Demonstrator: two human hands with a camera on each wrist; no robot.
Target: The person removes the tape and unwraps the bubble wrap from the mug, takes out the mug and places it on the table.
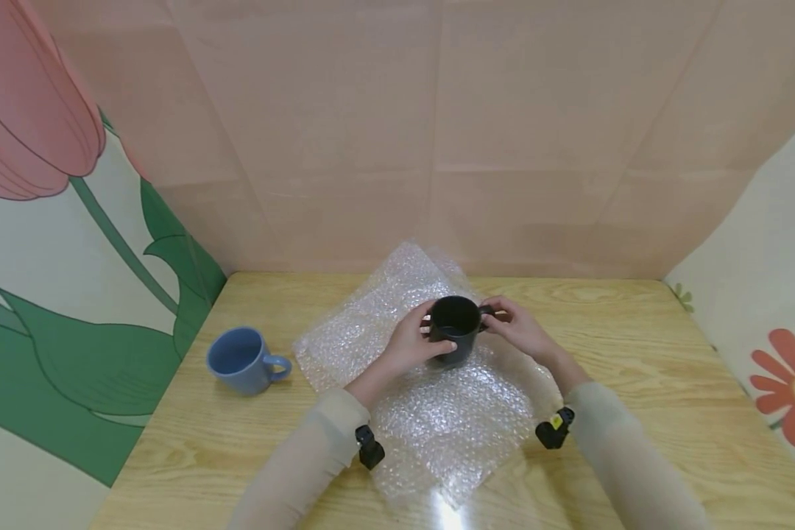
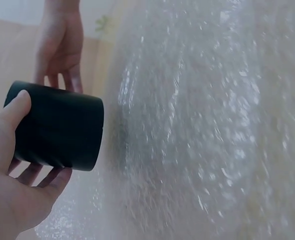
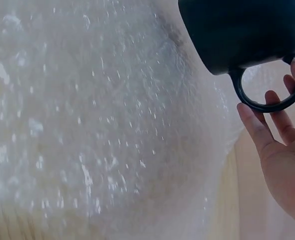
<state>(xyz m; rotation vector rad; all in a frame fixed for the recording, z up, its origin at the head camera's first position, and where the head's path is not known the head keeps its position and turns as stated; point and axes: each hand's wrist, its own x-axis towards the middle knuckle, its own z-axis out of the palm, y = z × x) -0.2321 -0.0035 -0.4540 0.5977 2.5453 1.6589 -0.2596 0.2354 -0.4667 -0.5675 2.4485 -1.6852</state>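
A black mug (image 1: 455, 327) is held upright over a sheet of bubble wrap (image 1: 430, 427), its mouth facing up. In the left wrist view, a small gap seems to show between the mug's base and the wrap. My left hand (image 1: 414, 340) grips the mug's body from the left, thumb on the near side and fingers round the far side. On the other side, my right hand (image 1: 520, 329) holds the handle (image 3: 267, 106) with its fingertips, as the right wrist view shows. A blue mug (image 1: 241, 361) stands upright on the table, left of the wrap.
The wrap lies spread as a diamond on a wood-grain table (image 1: 636, 338), one corner near the back edge. A pinkish-beige backdrop (image 1: 371, 132) rises behind, with flower-print panels at both sides. Each sleeve cuff carries a small black camera (image 1: 371, 449).
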